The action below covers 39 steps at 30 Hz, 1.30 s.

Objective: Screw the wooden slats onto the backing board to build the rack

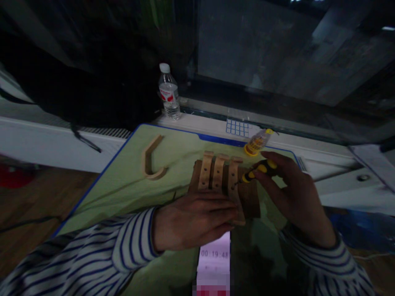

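My right hand [293, 193] is closed around a screwdriver [262, 169] with a yellow and black handle. Its dark shaft slants down to the left, its tip by a hole in the rightmost wooden hook [233, 172]. That hook, a middle wooden hook [218, 172] and a left wooden hook [205, 170] lie side by side on a brown wooden board [251, 201]. Each has dark screws or holes. Flat across their lower parts rests my left hand [197, 218], fingers stretched out; it hides their lower ends, except on the rightmost one.
A loose bent wooden hook [146, 162] lies on the pale green table [117, 172] at left. A yellow-capped clear container [257, 142] stands at the back edge. On the sill are a water bottle [169, 96] and a label sheet [237, 128]. A phone [214, 259] showing a timer lies in front.
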{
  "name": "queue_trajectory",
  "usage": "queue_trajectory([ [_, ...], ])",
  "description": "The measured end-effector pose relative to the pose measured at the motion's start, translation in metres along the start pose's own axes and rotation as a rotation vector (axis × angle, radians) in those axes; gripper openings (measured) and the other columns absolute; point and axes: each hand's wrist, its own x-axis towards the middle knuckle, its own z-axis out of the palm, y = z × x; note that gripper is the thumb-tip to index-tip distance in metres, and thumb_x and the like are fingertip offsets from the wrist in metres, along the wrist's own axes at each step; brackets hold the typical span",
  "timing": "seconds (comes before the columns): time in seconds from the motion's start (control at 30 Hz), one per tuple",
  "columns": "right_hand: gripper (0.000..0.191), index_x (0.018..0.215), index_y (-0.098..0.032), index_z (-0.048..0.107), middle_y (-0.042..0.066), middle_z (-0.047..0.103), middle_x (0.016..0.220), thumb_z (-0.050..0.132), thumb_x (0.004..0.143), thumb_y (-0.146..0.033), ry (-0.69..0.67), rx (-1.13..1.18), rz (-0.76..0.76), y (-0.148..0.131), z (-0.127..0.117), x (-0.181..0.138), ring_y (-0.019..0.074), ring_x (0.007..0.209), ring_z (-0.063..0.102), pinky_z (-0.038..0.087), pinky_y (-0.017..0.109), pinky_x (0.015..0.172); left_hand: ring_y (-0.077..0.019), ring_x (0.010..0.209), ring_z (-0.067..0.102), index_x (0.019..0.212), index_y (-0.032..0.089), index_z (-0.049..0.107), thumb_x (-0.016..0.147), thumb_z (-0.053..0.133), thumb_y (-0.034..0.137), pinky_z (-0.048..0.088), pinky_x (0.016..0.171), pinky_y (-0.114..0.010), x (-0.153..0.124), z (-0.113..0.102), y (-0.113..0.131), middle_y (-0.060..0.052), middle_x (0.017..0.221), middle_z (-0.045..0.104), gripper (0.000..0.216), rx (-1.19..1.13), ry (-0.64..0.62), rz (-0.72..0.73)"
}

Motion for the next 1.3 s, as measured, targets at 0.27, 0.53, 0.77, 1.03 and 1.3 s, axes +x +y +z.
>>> queue_trajectory([
  [0.27,0.044,0.126,-0.021,0.050,0.007,0.068,0.098,0.062,0.085,-0.032,-0.019,0.023,0.002,-0.001,0.000,0.000,0.0173,0.079,0.069,0.052,0.018,0.045,-0.0176,0.110,0.059,0.117,0.013,0.060,0.095,0.045,0.026,0.045,0.099,-0.031,-0.001,0.001,-0.001,-0.004,0.117,0.067,0.029,0.017,0.023,0.009],
  [0.53,0.044,0.126,-0.022,0.050,0.008,0.066,0.102,0.062,0.085,-0.032,-0.017,0.001,-0.017,-0.001,0.000,-0.001,0.0175,0.082,0.068,0.051,0.015,0.043,-0.0173,0.109,0.060,0.115,0.013,0.060,0.095,0.046,0.025,0.045,0.098,-0.030,0.000,0.002,-0.003,-0.003,0.117,0.067,0.027,-0.003,0.034,0.031],
  [0.77,0.041,0.125,-0.020,0.050,0.008,0.065,0.102,0.059,0.087,-0.030,-0.070,0.026,-0.037,-0.004,-0.003,0.000,0.0134,0.076,0.067,0.054,0.017,0.053,-0.0182,0.110,0.059,0.115,0.012,0.060,0.095,0.046,0.024,0.044,0.098,-0.032,0.001,0.002,-0.002,-0.003,0.118,0.067,0.027,0.002,0.011,0.029],
  [1.03,0.039,0.128,-0.023,0.046,0.006,0.066,0.107,0.055,0.089,-0.026,-0.120,0.029,-0.110,-0.009,-0.006,-0.003,0.0150,0.085,0.065,0.057,0.024,0.067,-0.0195,0.107,0.060,0.115,0.010,0.060,0.095,0.043,0.023,0.048,0.095,-0.033,0.002,0.001,-0.002,-0.006,0.115,0.068,0.029,0.001,0.014,0.032],
  [1.3,0.044,0.132,-0.019,0.043,0.008,0.066,0.111,0.052,0.089,-0.017,-0.155,-0.004,-0.264,-0.013,-0.009,0.001,0.0166,0.097,0.063,0.052,0.030,0.082,-0.0191,0.109,0.060,0.116,0.012,0.060,0.097,0.040,0.025,0.048,0.095,-0.033,0.001,0.003,-0.003,-0.005,0.117,0.067,0.031,0.017,-0.010,0.030],
])
